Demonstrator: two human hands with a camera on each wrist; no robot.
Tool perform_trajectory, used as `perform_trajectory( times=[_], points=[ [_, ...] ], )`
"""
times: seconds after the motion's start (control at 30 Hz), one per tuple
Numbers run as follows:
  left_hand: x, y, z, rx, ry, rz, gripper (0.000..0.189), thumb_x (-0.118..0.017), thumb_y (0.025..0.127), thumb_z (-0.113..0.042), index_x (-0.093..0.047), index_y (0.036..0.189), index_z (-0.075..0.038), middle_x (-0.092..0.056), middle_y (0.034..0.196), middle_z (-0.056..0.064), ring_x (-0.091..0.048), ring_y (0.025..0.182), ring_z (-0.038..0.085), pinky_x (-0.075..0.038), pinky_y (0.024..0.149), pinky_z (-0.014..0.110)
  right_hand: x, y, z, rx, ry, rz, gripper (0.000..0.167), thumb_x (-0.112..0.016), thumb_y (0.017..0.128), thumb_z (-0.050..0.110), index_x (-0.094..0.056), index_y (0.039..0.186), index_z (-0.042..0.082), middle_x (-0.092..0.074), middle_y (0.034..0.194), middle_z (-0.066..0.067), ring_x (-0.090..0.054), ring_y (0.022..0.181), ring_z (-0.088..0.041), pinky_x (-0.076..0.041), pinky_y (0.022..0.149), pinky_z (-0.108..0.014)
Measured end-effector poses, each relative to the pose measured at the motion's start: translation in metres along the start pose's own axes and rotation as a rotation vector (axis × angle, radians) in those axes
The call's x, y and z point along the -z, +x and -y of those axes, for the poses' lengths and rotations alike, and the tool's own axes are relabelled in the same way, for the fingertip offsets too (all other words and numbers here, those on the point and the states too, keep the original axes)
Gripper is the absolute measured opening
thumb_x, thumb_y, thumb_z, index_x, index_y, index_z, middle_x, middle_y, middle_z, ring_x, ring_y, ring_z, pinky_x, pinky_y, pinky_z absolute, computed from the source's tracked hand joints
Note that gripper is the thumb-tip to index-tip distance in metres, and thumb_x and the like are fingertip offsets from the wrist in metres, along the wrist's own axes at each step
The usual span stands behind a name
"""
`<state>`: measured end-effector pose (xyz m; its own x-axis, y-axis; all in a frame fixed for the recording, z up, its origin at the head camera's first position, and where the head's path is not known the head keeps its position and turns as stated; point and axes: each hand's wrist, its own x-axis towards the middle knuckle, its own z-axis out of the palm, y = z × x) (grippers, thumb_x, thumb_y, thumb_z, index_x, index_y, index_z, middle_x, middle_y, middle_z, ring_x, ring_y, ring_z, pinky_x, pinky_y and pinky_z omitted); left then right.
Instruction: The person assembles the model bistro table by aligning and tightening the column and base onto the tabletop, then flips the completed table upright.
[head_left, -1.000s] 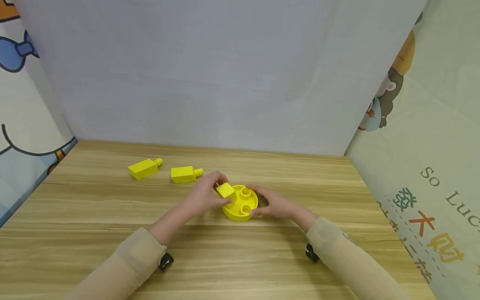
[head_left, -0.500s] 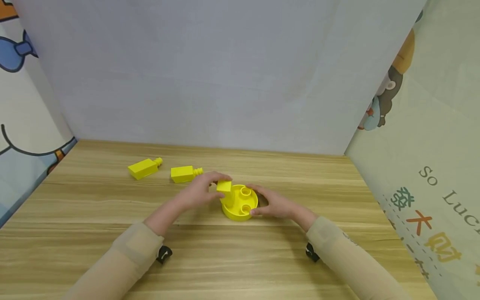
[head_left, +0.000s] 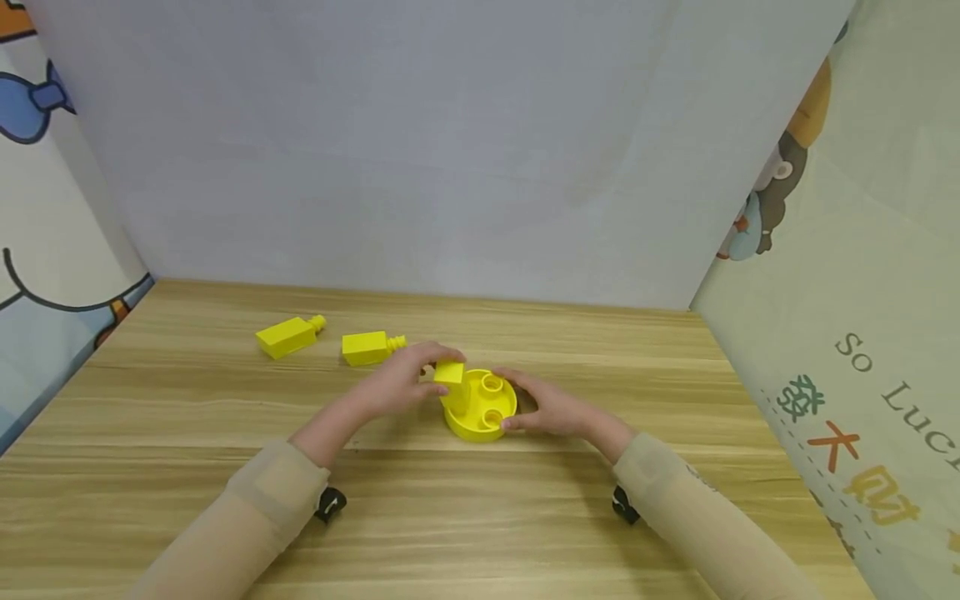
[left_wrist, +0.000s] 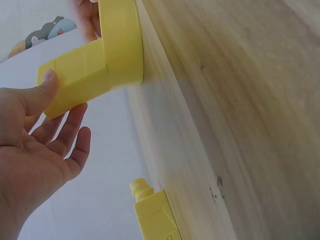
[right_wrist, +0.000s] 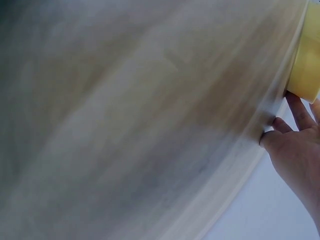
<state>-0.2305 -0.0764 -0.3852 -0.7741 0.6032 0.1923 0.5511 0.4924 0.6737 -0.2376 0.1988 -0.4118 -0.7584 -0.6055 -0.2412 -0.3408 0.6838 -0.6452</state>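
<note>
My left hand (head_left: 397, 379) pinches a yellow rectangular block (head_left: 448, 372) between thumb and fingers. The block stands upright at the left side of a round yellow base (head_left: 480, 433) with a raised rim; its lower end is inside the rim. Two ring-shaped sockets show on the base's right half. In the left wrist view, the thumb lies on one face of the block (left_wrist: 80, 70), which meets the base (left_wrist: 122, 45). My right hand (head_left: 551, 407) grips the base's right edge, thumb in front and fingers behind. The right wrist view shows fingers touching the base's wall (right_wrist: 306, 65).
Two more yellow blocks with threaded ends lie on the wooden table (head_left: 480, 517): one at the far left (head_left: 288, 336), the other (head_left: 366, 348) just behind my left hand. A pale cloth (head_left: 420, 167) rises at the back, with printed cloths at both sides.
The block in my left hand was tilted over the base a second ago; it has turned upright and shifted slightly left. Over the last half second almost nothing moves. The right hand keeps its place.
</note>
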Motion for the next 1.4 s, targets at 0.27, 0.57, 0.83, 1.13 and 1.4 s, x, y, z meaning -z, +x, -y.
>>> perform_trajectory(
  times=[0.27,0.57,0.83,1.13,1.4],
  points=[
    [-0.001,-0.001,0.001,0.025,0.005,-0.017,0.044,-0.069,0.084,-0.006,-0.057,0.126,-0.004,-0.058,0.127,0.012,-0.055,0.112,0.027,-0.048,0.09,0.045,0.001,0.002,-0.001,0.019,0.005,0.006,0.081,-0.068,0.085,0.04,-0.024,0.15,0.021,-0.026,0.154,-0.007,-0.024,0.141,-0.028,-0.018,0.114,-0.05],
    [0.005,-0.007,0.01,0.121,-0.067,-0.038,0.059,-0.075,0.081,-0.02,-0.051,0.133,-0.005,-0.058,0.127,0.01,-0.055,0.112,0.027,-0.044,0.096,0.048,0.002,-0.001,0.005,0.073,-0.022,-0.059,0.083,-0.071,0.083,0.039,-0.028,0.149,0.013,-0.032,0.152,-0.008,-0.027,0.14,-0.029,-0.021,0.113,-0.049],
    [0.036,-0.02,0.035,0.163,0.006,-0.133,0.065,-0.076,0.079,-0.021,-0.047,0.136,-0.006,-0.054,0.133,0.013,-0.048,0.123,0.032,-0.037,0.104,0.052,-0.005,-0.001,0.036,0.05,0.005,-0.232,0.077,-0.072,0.082,0.038,-0.035,0.145,0.015,-0.042,0.146,-0.006,-0.037,0.135,-0.028,-0.03,0.11,-0.048],
    [0.052,-0.029,0.067,0.251,0.036,-0.142,0.066,-0.074,0.082,-0.016,-0.042,0.139,0.0,-0.045,0.14,0.019,-0.039,0.128,0.039,-0.032,0.105,0.055,-0.033,0.014,0.074,0.033,0.214,-0.456,0.066,-0.077,0.08,0.024,-0.046,0.137,0.011,-0.055,0.13,-0.013,-0.054,0.114,-0.032,-0.049,0.092,-0.044],
    [0.058,-0.036,0.089,0.339,0.097,-0.132,0.065,-0.071,0.085,-0.015,-0.04,0.138,0.004,-0.043,0.138,0.026,-0.04,0.125,0.044,-0.035,0.103,0.055,-0.051,0.028,0.097,-0.048,0.225,-0.572,0.065,-0.078,0.078,0.024,-0.048,0.134,0.008,-0.052,0.124,-0.012,-0.053,0.107,-0.029,-0.048,0.09,-0.043]
  ],
)
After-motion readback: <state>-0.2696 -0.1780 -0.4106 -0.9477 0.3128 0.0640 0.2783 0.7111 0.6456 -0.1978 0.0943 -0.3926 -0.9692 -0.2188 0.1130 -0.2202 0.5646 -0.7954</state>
